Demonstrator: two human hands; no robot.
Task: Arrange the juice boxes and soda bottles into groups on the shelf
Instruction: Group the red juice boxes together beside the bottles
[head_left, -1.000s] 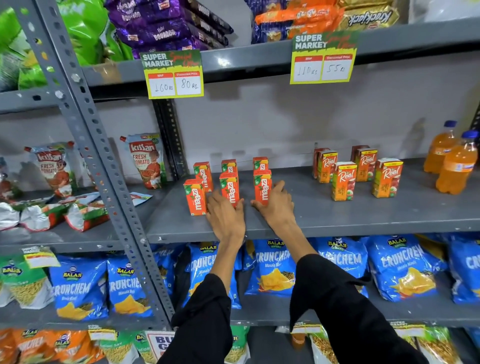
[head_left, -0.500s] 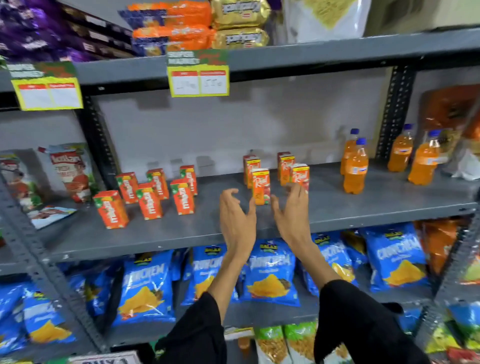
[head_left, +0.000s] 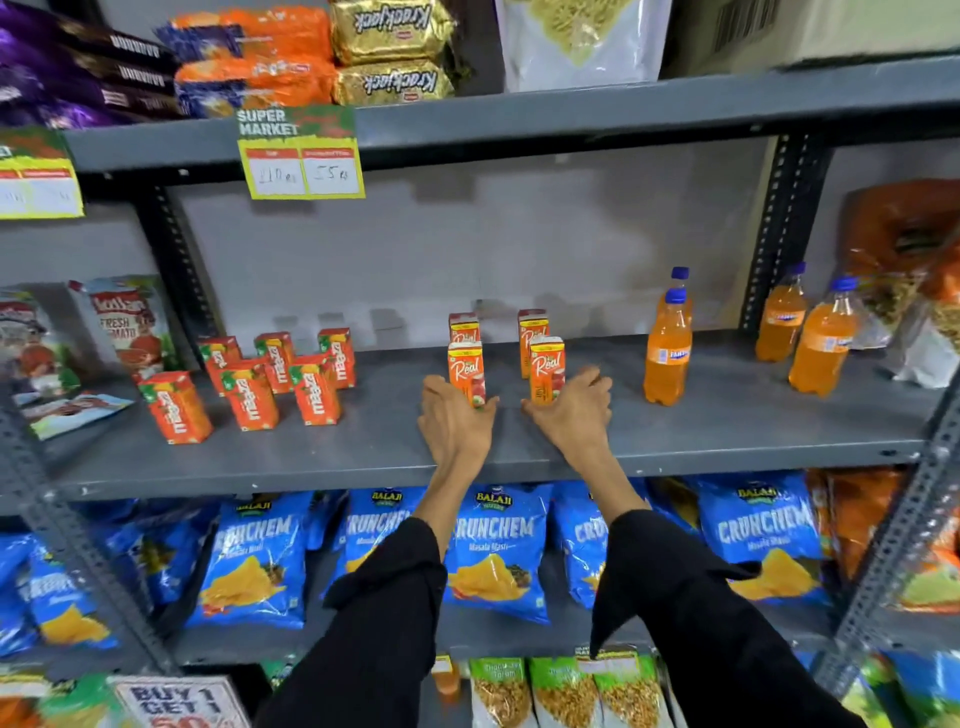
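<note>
Four orange Real juice boxes stand mid-shelf in two rows. My left hand (head_left: 453, 423) grips the base of the front left Real box (head_left: 466, 370). My right hand (head_left: 571, 410) grips the base of the front right Real box (head_left: 547, 365). Two more Real boxes (head_left: 531, 325) stand behind them. Several red Maaza juice boxes (head_left: 249, 395) are clustered at the left of the grey shelf (head_left: 727, 431). Two orange soda bottles (head_left: 667, 353) stand one behind the other to the right of my hands. Two further soda bottles (head_left: 823, 343) stand beyond the upright.
A perforated upright (head_left: 779, 228) splits the shelf at the right, with snack bags (head_left: 914, 270) past it. Ketchup pouches (head_left: 130, 322) lean at the left. A price tag (head_left: 300, 153) hangs from the shelf above. Blue Crunchem bags (head_left: 498, 551) fill the shelf below.
My hands left the Maaza boxes and moved right to the Real boxes. From hovering open in front of them, they now close around the two front boxes.
</note>
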